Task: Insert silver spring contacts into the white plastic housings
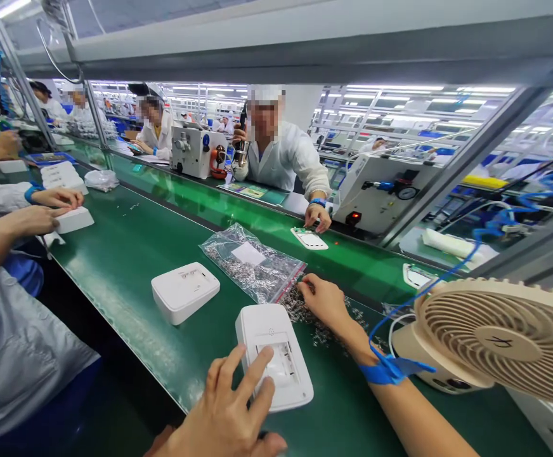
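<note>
My left hand (238, 393) lies with spread fingers on a white plastic housing (286, 387), the fingertips at its open recess, where small metal pieces show. To the right of the plastic bag, my right hand (324, 301) reaches into a heap of small metal parts (321, 333). Its fingers are curled together at the heap's edge, and what lies between the fingertips is too small to make out. A clear zip bag (257, 270) full of similar metal parts, with a white label, touches the heap. Farther left sits a second white housing (186, 292) with a recess.
A beige fan (486, 343) stands close on the right, and a blue wrist-strap cord (429, 289) runs past it. Across the green belt (134, 254), a co-worker's hand (318, 217) touches a white panel (309, 238). Another co-worker's hands (58, 203) work at the left.
</note>
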Demonstrator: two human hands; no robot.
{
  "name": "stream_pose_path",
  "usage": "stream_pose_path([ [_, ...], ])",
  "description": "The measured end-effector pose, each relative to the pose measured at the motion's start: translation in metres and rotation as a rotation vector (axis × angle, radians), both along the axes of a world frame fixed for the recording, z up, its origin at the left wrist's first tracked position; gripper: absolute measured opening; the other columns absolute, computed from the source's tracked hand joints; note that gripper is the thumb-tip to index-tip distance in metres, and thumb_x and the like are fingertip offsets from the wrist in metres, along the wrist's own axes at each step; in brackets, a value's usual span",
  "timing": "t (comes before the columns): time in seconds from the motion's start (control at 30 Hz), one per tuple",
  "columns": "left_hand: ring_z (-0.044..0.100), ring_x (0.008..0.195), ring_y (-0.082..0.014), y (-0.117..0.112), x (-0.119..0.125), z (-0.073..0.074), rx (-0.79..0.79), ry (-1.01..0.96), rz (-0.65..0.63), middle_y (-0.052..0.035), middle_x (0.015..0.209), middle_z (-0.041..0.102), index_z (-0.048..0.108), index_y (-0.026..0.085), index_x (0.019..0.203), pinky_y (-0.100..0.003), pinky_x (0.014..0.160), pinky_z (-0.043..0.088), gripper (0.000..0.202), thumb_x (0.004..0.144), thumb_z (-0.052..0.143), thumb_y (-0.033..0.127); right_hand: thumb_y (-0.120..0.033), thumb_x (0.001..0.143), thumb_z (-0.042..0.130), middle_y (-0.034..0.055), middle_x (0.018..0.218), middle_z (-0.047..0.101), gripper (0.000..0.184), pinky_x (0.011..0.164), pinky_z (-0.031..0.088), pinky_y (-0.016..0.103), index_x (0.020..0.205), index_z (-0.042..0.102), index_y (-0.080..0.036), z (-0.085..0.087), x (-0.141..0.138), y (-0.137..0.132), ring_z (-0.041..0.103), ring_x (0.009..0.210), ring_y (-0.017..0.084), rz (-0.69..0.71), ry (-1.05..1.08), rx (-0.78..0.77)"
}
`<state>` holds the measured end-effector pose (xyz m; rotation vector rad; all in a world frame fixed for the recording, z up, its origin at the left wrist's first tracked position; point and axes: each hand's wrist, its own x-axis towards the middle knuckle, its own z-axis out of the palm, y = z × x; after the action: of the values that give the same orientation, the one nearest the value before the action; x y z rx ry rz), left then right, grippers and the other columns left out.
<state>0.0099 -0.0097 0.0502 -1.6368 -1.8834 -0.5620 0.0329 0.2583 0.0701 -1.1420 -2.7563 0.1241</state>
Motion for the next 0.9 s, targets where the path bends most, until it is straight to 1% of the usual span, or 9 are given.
stream_pose_path([
  [0.13,0.04,0.112,-0.0293,0.0,-0.001,0.002,-0.037,0.021,-0.032,-0.002,0.129,0.052,0.062,0.019,0.1,-0.038,0.085,0.028,0.03,0.077,0.053,0.036,-0.015,0.084,0.044,0.0046,0.097,0.068,0.025,0.062,0.033,0.027,0.1,0.063,-0.021,0.013,0.007,0.0,0.06,0.092,0.023,0.001,-0.042,-0.025],
  [0.2,0.04,0.112,-0.0284,0.0,-0.001,0.001,-0.048,0.026,-0.048,-0.0005,0.127,0.054,0.062,0.019,0.099,-0.038,0.086,0.028,0.028,0.076,0.054,0.033,-0.013,0.083,0.043,0.0045,0.099,0.067,0.028,0.062,0.033,0.027,0.101,0.062,-0.021,0.017,0.008,0.0,0.059,0.093,0.022,0.001,-0.057,-0.032],
  [0.33,0.042,0.109,-0.0253,0.001,-0.002,-0.001,-0.071,0.013,-0.069,0.0007,0.117,0.059,0.061,0.019,0.097,-0.037,0.087,0.027,0.024,0.079,0.055,0.033,-0.012,0.08,0.043,0.0034,0.092,0.067,0.024,0.059,0.031,0.026,0.089,0.064,-0.02,0.02,0.008,-0.002,0.059,0.087,0.021,0.014,-0.082,-0.047],
  [0.4,0.042,0.109,-0.0244,0.002,-0.003,-0.001,-0.088,0.0,-0.07,0.0007,0.117,0.058,0.06,0.019,0.098,-0.037,0.087,0.027,0.024,0.08,0.054,0.034,-0.012,0.079,0.044,0.0026,0.089,0.067,0.021,0.058,0.03,0.025,0.084,0.064,-0.02,0.021,0.007,-0.002,0.059,0.085,0.02,0.025,-0.088,-0.056],
  [0.5,0.042,0.109,-0.0237,0.003,-0.001,-0.001,-0.088,-0.01,-0.053,0.0,0.119,0.056,0.059,0.019,0.1,-0.036,0.087,0.028,0.024,0.08,0.056,0.034,-0.012,0.079,0.045,0.0022,0.087,0.066,0.02,0.058,0.031,0.024,0.083,0.063,-0.02,0.02,0.007,-0.001,0.058,0.082,0.018,0.048,-0.087,-0.065],
  [0.63,0.044,0.106,-0.0232,0.005,0.001,0.0,-0.049,0.005,-0.034,0.0002,0.115,0.058,0.06,0.019,0.098,-0.035,0.085,0.03,0.024,0.079,0.057,0.033,-0.013,0.077,0.048,0.0051,0.085,0.065,0.019,0.056,0.029,0.024,0.086,0.064,-0.018,0.017,0.007,0.001,0.057,0.079,0.018,0.07,-0.101,-0.067],
  [0.73,0.045,0.104,-0.0228,0.006,0.001,-0.003,-0.028,0.011,-0.018,-0.0003,0.113,0.059,0.061,0.02,0.098,-0.035,0.084,0.03,0.025,0.078,0.058,0.035,-0.01,0.074,0.049,0.006,0.076,0.064,0.016,0.054,0.028,0.024,0.077,0.064,-0.016,0.014,0.007,0.001,0.056,0.072,0.017,0.109,-0.122,-0.073],
  [0.8,0.046,0.099,-0.0218,0.006,0.001,-0.006,-0.004,0.002,0.004,-0.0012,0.11,0.06,0.061,0.019,0.098,-0.035,0.081,0.03,0.026,0.078,0.058,0.035,-0.006,0.074,0.046,0.0051,0.07,0.062,0.019,0.054,0.028,0.024,0.069,0.062,-0.015,0.012,0.008,0.001,0.055,0.067,0.015,0.14,-0.127,-0.076],
  [0.9,0.047,0.092,-0.0204,0.004,0.002,-0.009,0.053,-0.053,0.043,-0.004,0.107,0.062,0.061,0.018,0.097,-0.033,0.079,0.031,0.028,0.079,0.057,0.037,-0.004,0.076,0.044,0.0047,0.069,0.062,0.022,0.055,0.028,0.024,0.069,0.061,-0.016,0.01,0.008,0.002,0.054,0.065,0.015,0.153,-0.122,-0.064],
])
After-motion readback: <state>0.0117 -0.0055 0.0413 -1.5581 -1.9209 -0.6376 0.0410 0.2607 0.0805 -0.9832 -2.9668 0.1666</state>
